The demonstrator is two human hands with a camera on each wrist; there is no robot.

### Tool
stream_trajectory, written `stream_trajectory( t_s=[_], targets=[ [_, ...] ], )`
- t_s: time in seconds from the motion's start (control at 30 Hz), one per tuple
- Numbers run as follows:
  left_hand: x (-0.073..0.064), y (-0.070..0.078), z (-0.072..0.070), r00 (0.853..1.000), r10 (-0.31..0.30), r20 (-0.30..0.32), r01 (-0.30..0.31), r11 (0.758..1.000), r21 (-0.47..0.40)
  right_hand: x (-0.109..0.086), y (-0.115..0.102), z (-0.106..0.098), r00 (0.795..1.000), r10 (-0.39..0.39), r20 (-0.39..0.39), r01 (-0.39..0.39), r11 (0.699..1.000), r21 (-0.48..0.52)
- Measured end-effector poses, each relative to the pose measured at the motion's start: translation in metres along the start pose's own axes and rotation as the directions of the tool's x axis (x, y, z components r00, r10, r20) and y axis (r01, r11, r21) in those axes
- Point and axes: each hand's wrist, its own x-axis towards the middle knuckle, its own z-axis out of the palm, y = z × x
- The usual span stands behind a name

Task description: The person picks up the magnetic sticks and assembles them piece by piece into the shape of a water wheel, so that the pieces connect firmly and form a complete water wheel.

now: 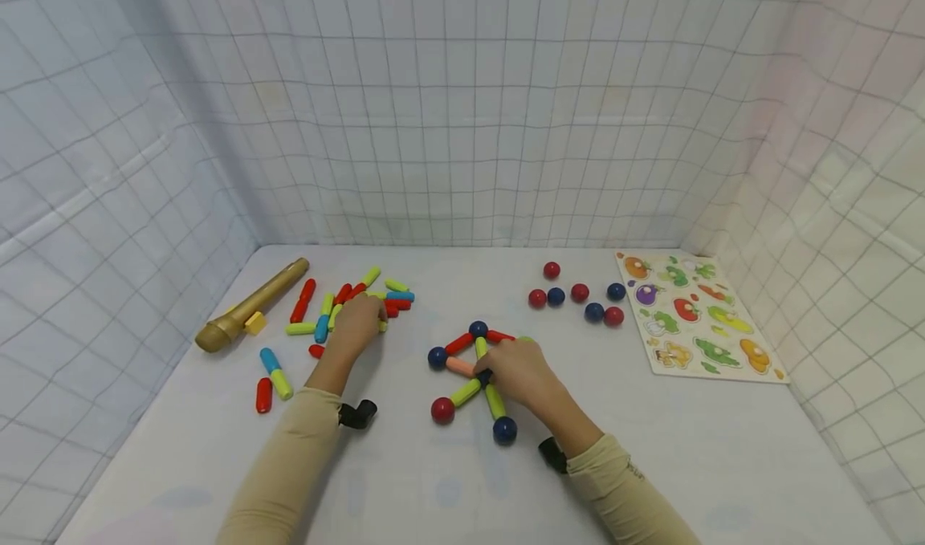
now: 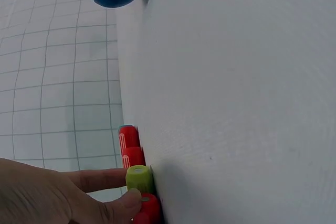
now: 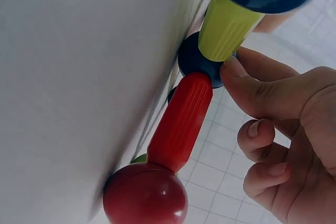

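My left hand reaches into loose coloured rods at the left. In the left wrist view its thumb and forefinger pinch a yellow-green rod, close beside red rods. My right hand is at a ball-and-rod construction in the middle, partly covering it. Its thumb and a finger pinch the central dark blue ball, where a yellow-green rod and a red rod join. A red ball and more blue balls cap other rods. An orange-pink rod also runs to the centre.
A gold toy microphone and a yellow block lie at the far left. Blue-and-green rods and a red rod lie nearer. Several red and blue balls stand back right, beside a vegetable picture board. Grid-patterned cloth walls surround the table.
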Motion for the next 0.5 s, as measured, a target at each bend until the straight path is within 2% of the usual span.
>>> stream_trajectory(
  t_s=[0.27, 0.5],
  targets=[
    [0.003, -0.001, 0.004, 1.0, 0.003, 0.024, -0.004, 0.999, 0.043, 0.0, 0.001, -0.001, 0.999, 0.038, -0.01, -0.038, 0.999, 0.004],
    [0.001, 0.003, 0.013, 0.999, 0.025, -0.043, -0.021, 0.997, 0.077, -0.003, 0.0, 0.001, 0.996, 0.013, -0.083, -0.012, 1.0, 0.009]
  ],
)
